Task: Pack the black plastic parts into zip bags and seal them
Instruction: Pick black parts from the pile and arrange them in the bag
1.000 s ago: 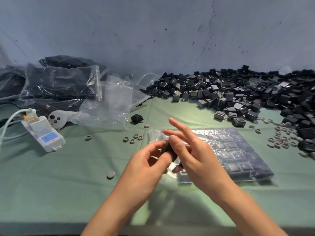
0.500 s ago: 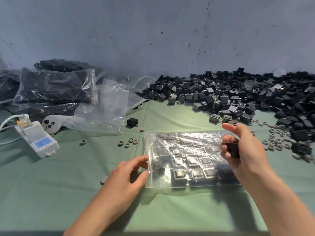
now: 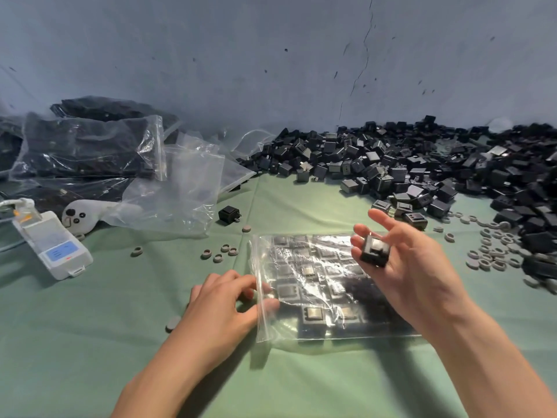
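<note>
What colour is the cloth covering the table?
Pale green, a plain tablecloth, best seen in the head view.

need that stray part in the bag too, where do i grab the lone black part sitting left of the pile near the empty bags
Pinch the lone part across its two flat side faces, coming straight down from above. It sits by itself on the cloth with free space all round. Something small juts from its right side, probably prongs, so keep off that face. The left hand, at the bag mouth, looks nearer.
</note>
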The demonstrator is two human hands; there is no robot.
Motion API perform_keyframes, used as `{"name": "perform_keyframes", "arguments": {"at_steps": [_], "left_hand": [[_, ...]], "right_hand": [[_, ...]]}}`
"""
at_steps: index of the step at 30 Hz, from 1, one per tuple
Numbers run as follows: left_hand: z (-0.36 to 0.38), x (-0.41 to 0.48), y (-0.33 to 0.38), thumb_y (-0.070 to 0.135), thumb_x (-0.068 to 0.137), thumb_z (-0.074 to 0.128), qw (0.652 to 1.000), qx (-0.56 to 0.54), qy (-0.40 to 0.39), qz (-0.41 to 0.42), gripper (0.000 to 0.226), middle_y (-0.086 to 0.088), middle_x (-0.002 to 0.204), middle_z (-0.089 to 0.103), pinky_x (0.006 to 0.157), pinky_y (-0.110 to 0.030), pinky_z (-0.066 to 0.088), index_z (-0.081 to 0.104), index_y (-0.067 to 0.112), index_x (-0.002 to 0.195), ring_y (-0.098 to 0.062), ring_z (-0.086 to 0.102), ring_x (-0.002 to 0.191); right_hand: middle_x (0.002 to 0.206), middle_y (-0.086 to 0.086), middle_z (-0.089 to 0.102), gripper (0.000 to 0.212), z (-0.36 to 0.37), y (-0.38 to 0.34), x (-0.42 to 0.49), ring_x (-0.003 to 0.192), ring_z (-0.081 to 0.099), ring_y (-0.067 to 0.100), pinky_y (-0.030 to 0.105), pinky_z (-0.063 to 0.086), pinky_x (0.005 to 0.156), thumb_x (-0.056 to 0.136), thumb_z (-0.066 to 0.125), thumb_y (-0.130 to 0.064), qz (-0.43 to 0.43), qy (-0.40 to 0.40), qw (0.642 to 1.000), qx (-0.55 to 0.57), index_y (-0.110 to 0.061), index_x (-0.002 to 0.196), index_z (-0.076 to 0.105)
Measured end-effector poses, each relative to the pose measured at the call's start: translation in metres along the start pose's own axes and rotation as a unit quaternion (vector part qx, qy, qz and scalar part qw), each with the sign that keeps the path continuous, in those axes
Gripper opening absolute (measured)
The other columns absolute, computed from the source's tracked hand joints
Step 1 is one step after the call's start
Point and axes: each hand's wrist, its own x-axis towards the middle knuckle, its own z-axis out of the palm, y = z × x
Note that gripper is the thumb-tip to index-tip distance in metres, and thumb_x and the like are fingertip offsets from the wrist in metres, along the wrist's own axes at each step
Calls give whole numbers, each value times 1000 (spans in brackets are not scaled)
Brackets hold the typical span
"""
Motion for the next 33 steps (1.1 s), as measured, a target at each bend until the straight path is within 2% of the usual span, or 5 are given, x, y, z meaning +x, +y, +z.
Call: {"name": "perform_keyframes", "arguments": {"at_steps": [7, 12, 19, 24, 33], "left_hand": [[-7, 3, 2, 83, 71, 46, 1000, 16, 6, -23, 45, 22, 87, 60, 84, -25, 29, 59, 43, 85, 2, 46, 95], [-21, 2, 7, 45, 93, 53, 981, -21, 190, -29, 11, 21, 80, 62, 80, -29, 34, 61, 39, 87, 0, 53, 83], [-18, 0, 48, 49, 89, 52, 929, -326, 176, -16, 27, 11, 88, 74, 78, -18, 47, 70, 31, 98, 0, 64, 82], [-17, -3, 56, 37, 91, 55, 910, -412, 48, 18, 30, 8, 97, 76, 73, -5, 45, 71, 19, 110, 2, 68, 88], [-19, -8, 22, 30, 85, 72, 906, -371, 154, -132, 16, 12, 64, 69, 63, -26, 45, 67, 21, 97, 2, 57, 55]], "right_hand": [[128, 25, 53, 56, 11, 8, 13, 110, 65, 35, 29, 60, 80, 83, 38, 22, -1, -49, 999, -16, -10, 123, 59], [124, 17, 62, 46, 22, 25, 16, 108, 69, 28, 36, 57, 94, 90, 60, 7, -62, -100, 985, -123, -23, 125, 59], [147, -16, 49, 65, 43, 53, -1, 129, 54, 5, 39, 43, 112, 97, 62, -15, -247, -227, 837, -432, -31, 151, 30], [159, -28, 23, 90, 37, 60, -17, 144, 22, -9, 15, 20, 117, 99, 56, -11, -236, -317, 761, -514, -42, 157, -5], [136, -44, 23, 69, 11, 53, -29, 125, 24, -30, -6, 17, 99, 98, 38, -44, -289, -144, 744, -585, -48, 155, 1]]}}
